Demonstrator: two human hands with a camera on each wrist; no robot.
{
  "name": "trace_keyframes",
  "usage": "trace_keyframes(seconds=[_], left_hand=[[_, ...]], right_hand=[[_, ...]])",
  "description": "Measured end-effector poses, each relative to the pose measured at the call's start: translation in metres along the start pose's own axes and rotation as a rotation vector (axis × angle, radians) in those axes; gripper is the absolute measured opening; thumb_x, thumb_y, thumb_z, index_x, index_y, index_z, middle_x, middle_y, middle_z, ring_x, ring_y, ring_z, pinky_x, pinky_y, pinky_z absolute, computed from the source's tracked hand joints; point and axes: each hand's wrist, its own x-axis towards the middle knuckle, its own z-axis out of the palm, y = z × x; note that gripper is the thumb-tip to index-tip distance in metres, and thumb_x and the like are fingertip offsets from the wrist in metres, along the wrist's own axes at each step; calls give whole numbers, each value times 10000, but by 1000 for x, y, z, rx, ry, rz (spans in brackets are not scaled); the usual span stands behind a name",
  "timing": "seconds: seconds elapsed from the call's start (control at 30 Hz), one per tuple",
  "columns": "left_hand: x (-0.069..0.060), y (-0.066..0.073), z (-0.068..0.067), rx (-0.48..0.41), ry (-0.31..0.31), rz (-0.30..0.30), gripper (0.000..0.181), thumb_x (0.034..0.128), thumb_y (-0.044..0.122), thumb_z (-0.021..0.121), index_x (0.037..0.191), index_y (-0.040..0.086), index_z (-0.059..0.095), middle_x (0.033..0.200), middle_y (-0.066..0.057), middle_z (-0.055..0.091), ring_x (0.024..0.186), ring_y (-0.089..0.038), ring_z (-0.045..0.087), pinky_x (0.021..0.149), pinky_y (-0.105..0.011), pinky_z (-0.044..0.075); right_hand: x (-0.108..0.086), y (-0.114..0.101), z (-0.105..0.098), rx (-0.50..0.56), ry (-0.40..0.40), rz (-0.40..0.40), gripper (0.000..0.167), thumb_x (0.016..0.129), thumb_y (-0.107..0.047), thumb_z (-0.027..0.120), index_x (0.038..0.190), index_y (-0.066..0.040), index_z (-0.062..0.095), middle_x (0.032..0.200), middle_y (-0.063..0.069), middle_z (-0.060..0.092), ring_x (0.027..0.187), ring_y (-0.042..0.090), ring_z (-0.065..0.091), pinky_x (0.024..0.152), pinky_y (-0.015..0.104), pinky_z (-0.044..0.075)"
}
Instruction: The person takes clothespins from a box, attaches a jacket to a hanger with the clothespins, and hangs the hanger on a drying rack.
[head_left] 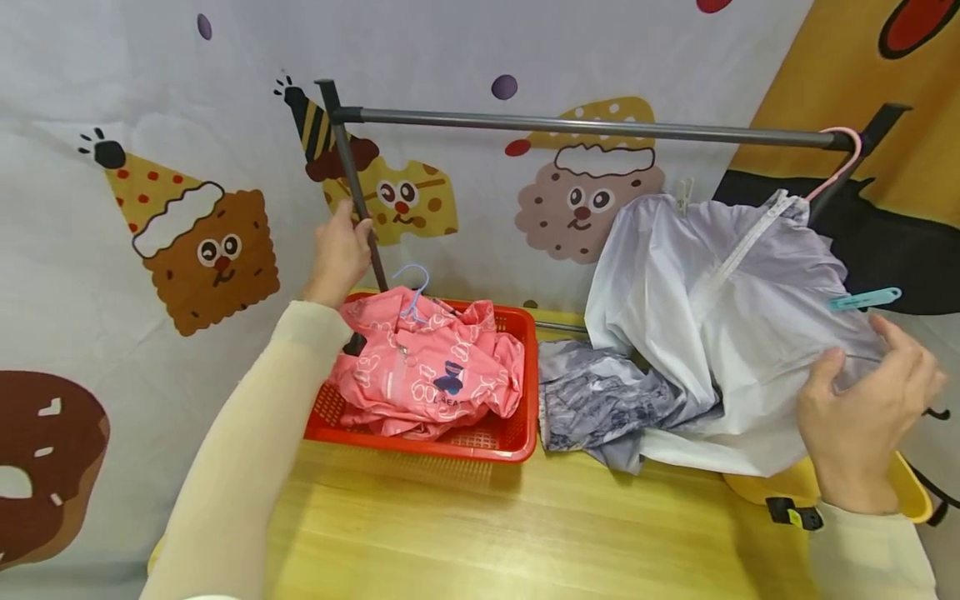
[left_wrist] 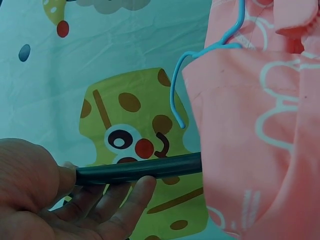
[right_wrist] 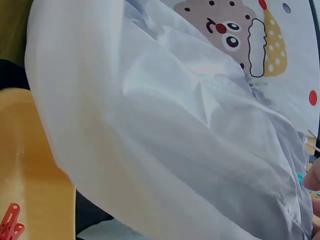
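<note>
My left hand [head_left: 341, 254] holds the left post [head_left: 352, 179] of a dark metal clothes rack. In the left wrist view its thumb and fingers lie on either side of that post. My right hand [head_left: 873, 408] is beside a white and pale grey garment [head_left: 720, 333], thumb and fingers apart. Just above its fingertips a teal clothespin [head_left: 866, 300] is on the garment. The garment hangs at the rack's right end on a pink hanger [head_left: 847, 158]. In the right wrist view only fingertips [right_wrist: 314, 176] show at the right edge.
A red basket [head_left: 517, 454] holds a pink printed jacket [head_left: 427, 367] with a blue hanger [head_left: 416, 287]. Grey patterned cloth [head_left: 600, 400] lies beside it. A pale clothespin [head_left: 684, 196] is on the garment's top. At right, a yellow tub [right_wrist: 40, 165] contains a red clothespin [right_wrist: 10, 222].
</note>
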Motion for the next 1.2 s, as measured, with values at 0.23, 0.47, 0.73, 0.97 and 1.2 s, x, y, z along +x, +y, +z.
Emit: trace_keyframes(seconds=[0.23, 0.47, 0.73, 0.97, 1.2], left_hand=[[-1, -1, 0, -28, -6, 2, 378, 1281, 291, 449, 1576, 64, 513, 1336, -233, 714, 1061, -369, 668, 899, -468, 595], [-3, -3, -1, -45, -20, 2, 402, 1284, 311, 427, 1594, 68, 509, 1357, -232, 710, 1074, -365, 671, 897, -459, 591], [-1, -1, -3, -49, -27, -14, 421, 1283, 319, 433, 1627, 82, 487, 1423, -227, 697, 1132, -370, 675, 999, -508, 636], [1, -1, -2, -8, -16, 6, 394, 1280, 312, 445, 1582, 70, 518, 1311, -223, 716, 1035, -359, 675, 854, -449, 590], [-1, -3, -4, -18, 2, 24, 378, 1278, 288, 463, 1563, 50, 534, 1304, -231, 715, 1026, -359, 670, 838, -439, 574]], right_hand=[[0, 1, 0, -26, -21, -20, 464, 1242, -242, 484, 1484, 79, 717, 1294, 432, 662, 1265, 643, 650, 1135, 179, 383], [-3, -16, 8, 51, -42, -68, 378, 1234, -147, 527, 1430, 86, 751, 1240, 400, 694, 1134, 478, 676, 1048, -6, 338], [-8, -29, 9, 93, -86, -118, 406, 1194, -182, 584, 1524, 9, 723, 1372, 391, 698, 1179, 292, 671, 1100, 79, 362], [-16, -47, 9, 149, 2, -188, 507, 1077, -158, 624, 1521, 81, 675, 1557, 383, 623, 1486, 600, 541, 1241, 426, 325], [-29, -71, 20, 243, 14, -354, 404, 1032, -49, 619, 1378, 126, 733, 1435, 404, 681, 1331, 646, 586, 1266, 359, 348]])
